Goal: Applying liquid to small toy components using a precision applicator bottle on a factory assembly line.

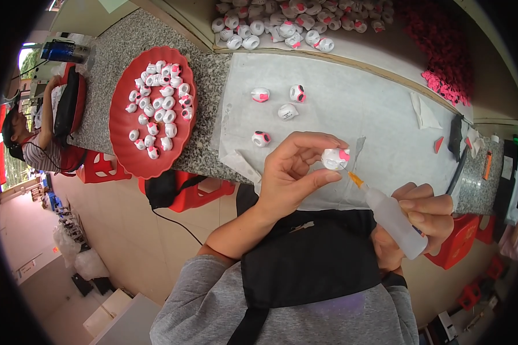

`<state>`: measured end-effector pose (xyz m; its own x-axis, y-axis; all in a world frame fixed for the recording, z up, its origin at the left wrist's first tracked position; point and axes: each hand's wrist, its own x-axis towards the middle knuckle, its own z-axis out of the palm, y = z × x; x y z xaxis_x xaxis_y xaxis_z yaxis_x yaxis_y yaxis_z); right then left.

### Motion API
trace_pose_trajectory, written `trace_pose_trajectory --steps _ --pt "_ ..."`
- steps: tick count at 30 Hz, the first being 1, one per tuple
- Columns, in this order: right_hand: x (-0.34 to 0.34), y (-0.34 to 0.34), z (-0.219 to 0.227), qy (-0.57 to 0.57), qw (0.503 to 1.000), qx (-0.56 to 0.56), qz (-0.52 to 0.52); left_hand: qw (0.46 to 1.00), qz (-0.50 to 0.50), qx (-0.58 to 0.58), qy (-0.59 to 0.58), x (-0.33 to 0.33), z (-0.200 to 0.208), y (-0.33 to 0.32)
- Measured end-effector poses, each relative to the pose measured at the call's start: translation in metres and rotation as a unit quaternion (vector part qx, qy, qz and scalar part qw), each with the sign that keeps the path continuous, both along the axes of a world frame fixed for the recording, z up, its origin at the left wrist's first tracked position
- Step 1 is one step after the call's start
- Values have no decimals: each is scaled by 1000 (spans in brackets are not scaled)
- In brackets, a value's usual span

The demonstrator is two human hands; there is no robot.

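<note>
Between the thumb and fingers of my left hand (296, 172) is a small white figurine head (331, 159) with a pink bow. My right hand (426, 213) grips a translucent white squeeze bottle (394, 221), tilted so that its orange needle tip (355, 179) points at the head. The needle's end is at or very near the head; whether they touch I cannot tell. On the pale sheet (328, 75) beyond my hands lie several loose heads, among them one with a pink bow (260, 95) and one showing a dark opening (297, 93).
To the left, a red scalloped tray (124, 132) holds several similar heads on the granite table (207, 115). A shelf at the back carries a pile of white heads (305, 23) and pink pieces (443, 80). Red stools (198, 195) stand below. Another person (37, 138) sits at far left.
</note>
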<state>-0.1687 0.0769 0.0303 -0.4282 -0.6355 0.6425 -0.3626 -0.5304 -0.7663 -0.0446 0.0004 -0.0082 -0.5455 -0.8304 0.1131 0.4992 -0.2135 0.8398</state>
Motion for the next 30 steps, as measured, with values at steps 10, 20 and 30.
trace_pose_trajectory --steps 10,20,30 --pt "-2 2 -1 0 1000 10 0 999 -3 -33 -11 -1 -1 -1" --pt "-3 4 5 12 998 38 53 988 20 -138 -70 0 -4 -1" --pt "-15 6 6 -6 998 34 59 990 13 -124 -73 -4 -2 -2"
